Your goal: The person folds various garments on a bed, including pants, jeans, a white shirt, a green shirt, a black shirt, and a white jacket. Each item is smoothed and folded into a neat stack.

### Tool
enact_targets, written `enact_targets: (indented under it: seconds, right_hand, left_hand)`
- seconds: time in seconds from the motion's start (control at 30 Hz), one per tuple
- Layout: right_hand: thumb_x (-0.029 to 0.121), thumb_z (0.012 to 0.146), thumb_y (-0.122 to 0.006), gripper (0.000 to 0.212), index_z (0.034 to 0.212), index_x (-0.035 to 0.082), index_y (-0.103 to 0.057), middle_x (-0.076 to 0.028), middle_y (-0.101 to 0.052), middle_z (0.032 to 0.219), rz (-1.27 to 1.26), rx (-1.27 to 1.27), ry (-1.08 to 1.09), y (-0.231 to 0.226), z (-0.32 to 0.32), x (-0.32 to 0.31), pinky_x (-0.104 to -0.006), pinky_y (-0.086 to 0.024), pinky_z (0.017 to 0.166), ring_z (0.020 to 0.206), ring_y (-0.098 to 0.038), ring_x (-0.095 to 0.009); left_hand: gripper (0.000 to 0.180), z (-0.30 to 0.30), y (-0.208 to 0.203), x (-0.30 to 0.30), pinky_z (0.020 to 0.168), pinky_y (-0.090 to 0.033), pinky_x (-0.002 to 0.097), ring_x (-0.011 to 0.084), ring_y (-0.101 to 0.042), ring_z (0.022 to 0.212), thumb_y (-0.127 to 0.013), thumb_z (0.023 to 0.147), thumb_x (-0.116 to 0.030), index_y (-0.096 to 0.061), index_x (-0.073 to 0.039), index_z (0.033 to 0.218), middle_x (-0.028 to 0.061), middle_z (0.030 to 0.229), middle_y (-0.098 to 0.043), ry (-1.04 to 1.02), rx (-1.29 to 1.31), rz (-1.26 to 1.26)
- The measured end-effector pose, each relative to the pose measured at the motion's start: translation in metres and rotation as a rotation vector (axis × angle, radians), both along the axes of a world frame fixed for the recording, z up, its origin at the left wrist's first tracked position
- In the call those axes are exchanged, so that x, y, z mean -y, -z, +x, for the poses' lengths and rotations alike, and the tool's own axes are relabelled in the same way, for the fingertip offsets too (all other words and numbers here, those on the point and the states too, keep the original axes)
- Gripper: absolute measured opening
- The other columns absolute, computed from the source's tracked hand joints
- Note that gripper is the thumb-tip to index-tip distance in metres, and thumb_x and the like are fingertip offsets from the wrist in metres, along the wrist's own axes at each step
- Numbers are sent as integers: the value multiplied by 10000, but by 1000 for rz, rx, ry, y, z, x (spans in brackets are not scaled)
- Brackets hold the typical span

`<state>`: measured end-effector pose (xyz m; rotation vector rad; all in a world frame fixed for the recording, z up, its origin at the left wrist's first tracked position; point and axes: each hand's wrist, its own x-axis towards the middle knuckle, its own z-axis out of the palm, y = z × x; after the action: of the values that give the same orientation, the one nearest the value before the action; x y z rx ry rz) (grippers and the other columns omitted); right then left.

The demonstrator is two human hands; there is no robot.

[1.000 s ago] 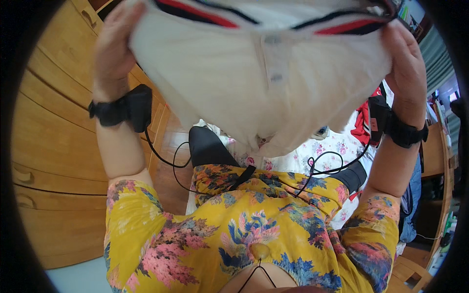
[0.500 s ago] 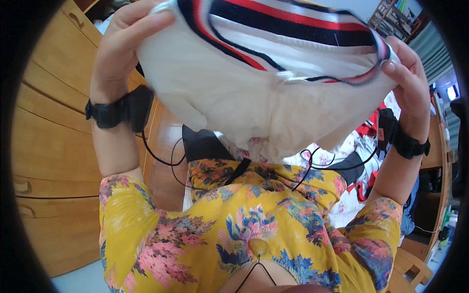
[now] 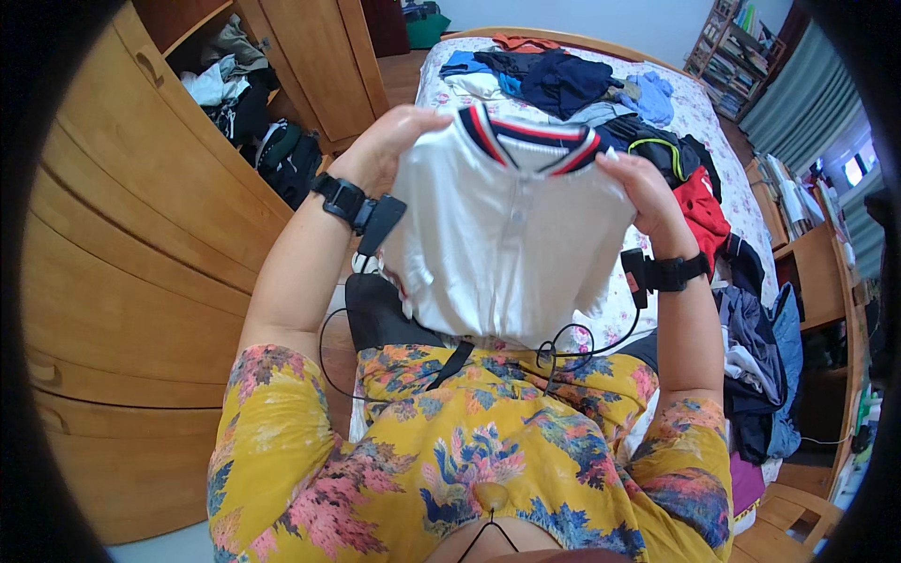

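A white polo shirt point(image 3: 511, 249) hangs between my hands, its buttoned front toward me. Navy, red and white stripes run round its collar point(image 3: 535, 141). My left hand point(image 3: 389, 141) pinches the shirt at the shoulder left of the collar. On the other side, my right hand point(image 3: 648, 192) grips the opposite shoulder, close to the collar's edge. The lower part of the shirt hangs down in front of my lap, over the floral bedsheet. Each of my wrists wears a black strap with a small box, and thin black cables run from them.
Beyond the shirt, a bed with a floral sheet point(image 3: 436, 84) holds dark and blue clothes point(image 3: 568, 84) and a red garment point(image 3: 699, 206). Wooden cabinets point(image 3: 122, 281) stand on the left, with clothes in an open compartment point(image 3: 272, 159). Dark clothing point(image 3: 751, 347) lies at the right, beside a desk point(image 3: 817, 272).
Both hands have brought the shirt down and away from me, closer together. It now hangs with its collar upright, uncovering the bed and clothes behind it.
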<state>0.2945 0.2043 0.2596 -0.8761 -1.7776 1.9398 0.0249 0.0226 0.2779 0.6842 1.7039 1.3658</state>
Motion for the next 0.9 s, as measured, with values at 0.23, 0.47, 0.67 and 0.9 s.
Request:
enact_targets:
  seconds: [0.23, 0.47, 0.67, 0.9]
  right_hand:
    - [313, 977, -483, 281, 1058, 63, -585, -23, -637, 931, -20, -420, -172, -50, -33, 47, -278, -526, 722, 905, -625, -122]
    - [250, 922, -596, 450, 1286, 5, -497, -62, -650, 1014, 407, -417, -207, -69, -12, 62, -295, -526, 822, 963, -627, -154]
    - [208, 803, -724, 474, 1220, 66, -548, -40, -594, 1154, 298, -465, -326, -55, -21, 40, -290, -442, 884, 1038, -566, -142]
    - [163, 818, -696, 312, 1100, 48, -629, -45, -663, 986, 597, -395, -186, -78, -17, 59, -294, -491, 789, 893, -638, -162]
  left_hand:
    - [346, 79, -32, -35, 725, -479, 327, 236, -615, 809, -567, 910, -336, -624, 0, 975, 112, 914, -650, 194, -679, 560]
    - [308, 81, -47, -24, 678, -469, 299, 193, -614, 813, -497, 969, -316, -625, -41, 1021, 118, 883, -635, 284, -1117, 526]
    - [409, 75, -48, -17, 760, -478, 261, 164, -610, 864, -462, 981, -400, -609, -77, 1185, 57, 969, -640, 561, -986, 788]
    - [209, 81, -44, 9, 747, -472, 265, 137, -586, 842, -609, 880, -82, -642, -26, 1078, 35, 879, -633, 483, -650, 824]
